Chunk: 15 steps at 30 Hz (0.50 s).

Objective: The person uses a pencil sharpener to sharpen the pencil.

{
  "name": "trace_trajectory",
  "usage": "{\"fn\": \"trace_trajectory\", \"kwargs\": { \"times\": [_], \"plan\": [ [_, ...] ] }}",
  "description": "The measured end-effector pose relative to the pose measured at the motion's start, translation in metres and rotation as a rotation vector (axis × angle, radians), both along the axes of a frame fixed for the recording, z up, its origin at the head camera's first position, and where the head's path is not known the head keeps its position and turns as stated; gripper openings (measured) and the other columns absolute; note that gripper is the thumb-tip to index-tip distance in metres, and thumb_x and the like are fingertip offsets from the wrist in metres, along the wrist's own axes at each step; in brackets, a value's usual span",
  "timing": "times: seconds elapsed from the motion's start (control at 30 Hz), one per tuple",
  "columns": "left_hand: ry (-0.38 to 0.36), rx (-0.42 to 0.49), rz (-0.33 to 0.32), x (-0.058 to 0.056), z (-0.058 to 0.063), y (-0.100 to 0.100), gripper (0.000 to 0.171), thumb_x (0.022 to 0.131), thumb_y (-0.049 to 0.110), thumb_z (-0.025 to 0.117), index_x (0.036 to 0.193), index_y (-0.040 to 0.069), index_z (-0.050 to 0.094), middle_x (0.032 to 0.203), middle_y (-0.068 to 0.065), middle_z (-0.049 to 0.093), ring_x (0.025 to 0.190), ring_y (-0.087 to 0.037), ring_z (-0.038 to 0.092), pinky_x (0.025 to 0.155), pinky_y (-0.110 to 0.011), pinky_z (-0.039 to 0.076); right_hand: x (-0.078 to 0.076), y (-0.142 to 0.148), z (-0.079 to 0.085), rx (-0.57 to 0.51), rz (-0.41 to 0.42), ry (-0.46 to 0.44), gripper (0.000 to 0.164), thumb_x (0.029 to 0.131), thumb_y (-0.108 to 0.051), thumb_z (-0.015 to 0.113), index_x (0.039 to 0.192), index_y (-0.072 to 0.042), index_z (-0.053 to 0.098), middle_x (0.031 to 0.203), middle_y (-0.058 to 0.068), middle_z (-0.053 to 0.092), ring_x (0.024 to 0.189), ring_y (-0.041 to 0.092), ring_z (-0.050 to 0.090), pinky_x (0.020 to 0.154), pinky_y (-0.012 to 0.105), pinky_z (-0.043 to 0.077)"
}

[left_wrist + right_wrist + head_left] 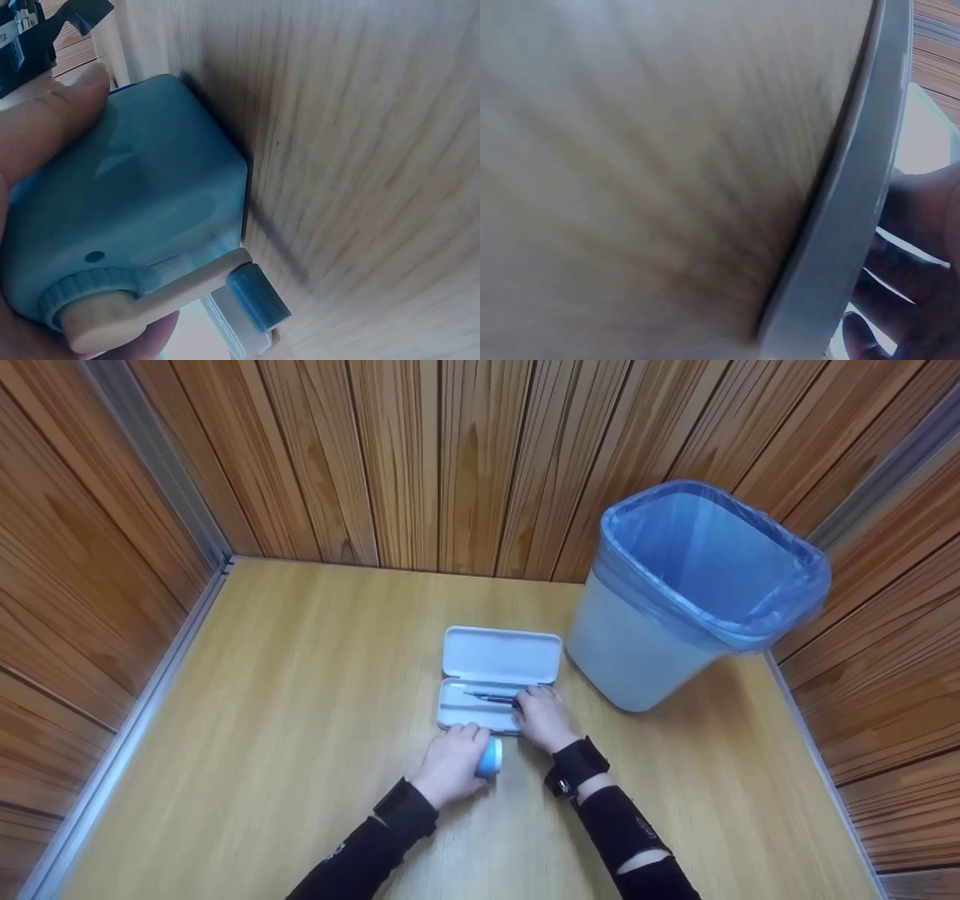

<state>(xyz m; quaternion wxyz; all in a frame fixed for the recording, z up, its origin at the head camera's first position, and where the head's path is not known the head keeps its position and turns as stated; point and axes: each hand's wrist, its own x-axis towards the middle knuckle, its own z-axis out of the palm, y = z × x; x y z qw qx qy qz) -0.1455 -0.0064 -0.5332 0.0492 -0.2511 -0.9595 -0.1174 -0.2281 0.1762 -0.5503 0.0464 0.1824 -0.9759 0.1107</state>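
Observation:
A blue hand-crank pencil sharpener (142,172) stands on the table under my left hand (452,761), its fingers and thumb wrapped round the body. Its pale crank arm (187,289) ends in a blue knob (256,296) in the left wrist view. Just beyond lies an open white pencil case (501,654), lid tipped back. Over its right half, my right hand (545,716) pinches a dark, slim pencil (491,699) that points left; whether there is more than one I cannot tell. In the right wrist view the case's side wall (840,202) partly hides the fingers (889,300).
A whitish bin (637,645) lined with a blue bag (712,622) stands at the back right, close to the case. Wood-panelled walls (405,465) enclose the wooden table (300,675) at the back and both sides.

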Motion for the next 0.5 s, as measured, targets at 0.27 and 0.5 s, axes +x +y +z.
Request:
{"fn": "trace_trajectory", "kwargs": {
  "times": [0.27, 0.5],
  "plan": [
    [-0.005, 0.007, 0.003, -0.001, -0.001, 0.001, 0.066, 0.057, 0.038, 0.083, 0.109, 0.010, 0.052, 0.098, -0.004, 0.058, 0.086, -0.022, 0.054, 0.070, -0.036, 0.049, -0.010, -0.007, 0.008, 0.056, -0.031, -0.160, 0.012, 0.083, -0.019, 0.063, 0.086, -0.007, 0.059, 0.089, 0.011, 0.063, 0.093, 0.032, 0.058, 0.096, 0.048, 0.038],
    [0.038, 0.018, -0.004, 0.000, -0.002, 0.000, 0.065, 0.056, 0.038, 0.084, 0.104, 0.010, 0.052, 0.096, -0.004, 0.059, 0.084, -0.022, 0.056, 0.067, -0.036, 0.050, -0.011, -0.010, 0.009, 0.030, -0.033, -0.164, 0.013, 0.082, -0.018, 0.065, 0.081, -0.006, 0.059, 0.082, 0.009, 0.058, 0.087, 0.031, 0.055, 0.083, 0.047, 0.038]
  ]
}}
